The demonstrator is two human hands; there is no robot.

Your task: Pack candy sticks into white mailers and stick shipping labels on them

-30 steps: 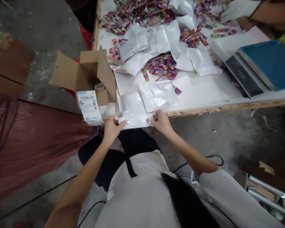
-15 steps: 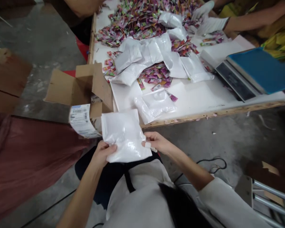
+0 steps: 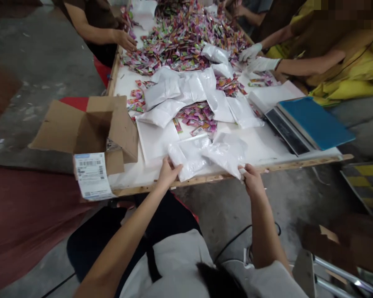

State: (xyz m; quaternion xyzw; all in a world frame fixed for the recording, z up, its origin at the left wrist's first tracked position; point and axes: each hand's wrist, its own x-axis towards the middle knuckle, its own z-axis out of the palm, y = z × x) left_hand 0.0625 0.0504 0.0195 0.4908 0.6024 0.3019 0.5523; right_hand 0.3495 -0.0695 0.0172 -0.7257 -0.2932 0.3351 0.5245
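At the near edge of the table, my left hand [image 3: 170, 173] pinches the lower left corner of a filled white plastic mailer bag [image 3: 188, 159]. My right hand [image 3: 252, 179] is closed on the lower corner of a second white mailer bag [image 3: 226, 151], which overlaps the first one's right side. Both bags lie on the tabletop. Behind them is a pile of filled white bags [image 3: 192, 87] and a flat white bag [image 3: 157, 138]. Small colourful packets [image 3: 199, 118] show among them.
An open cardboard box [image 3: 124, 132] with a shipping label [image 3: 91, 176] stands left. A scale with a blue plate [image 3: 313, 122] sits right. Beyond is a large heap of packets [image 3: 177, 37]. Co-workers' hands [image 3: 126, 40], some in white gloves [image 3: 261, 64], reach in from both sides.
The bag held over my lap has moved forward and right onto the table, in my right hand. My left hand has shifted to the other bag. The camera view has tilted up.
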